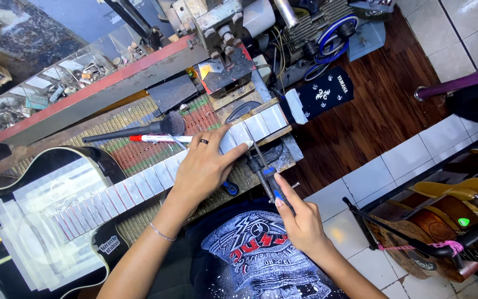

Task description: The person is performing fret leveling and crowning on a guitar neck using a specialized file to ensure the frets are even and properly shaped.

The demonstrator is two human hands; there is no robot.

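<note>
My left hand (203, 166) lies flat over the black acoustic guitar's long neck (156, 176), whose fretboard is masked in pale tape strips. The fingers are spread wide and grip nothing; the index tip presses by the nut, likely to steady the neck on its wooden rest. My right hand (300, 218) pinches a slim metal tool with a blue-marked handle (264, 174), thumb and forefinger narrow around it, its tip just beyond my left fingertips. Past my left knuckles lie a black soft-bristled brush (139, 130) and a red-and-white pen (159, 138).
</note>
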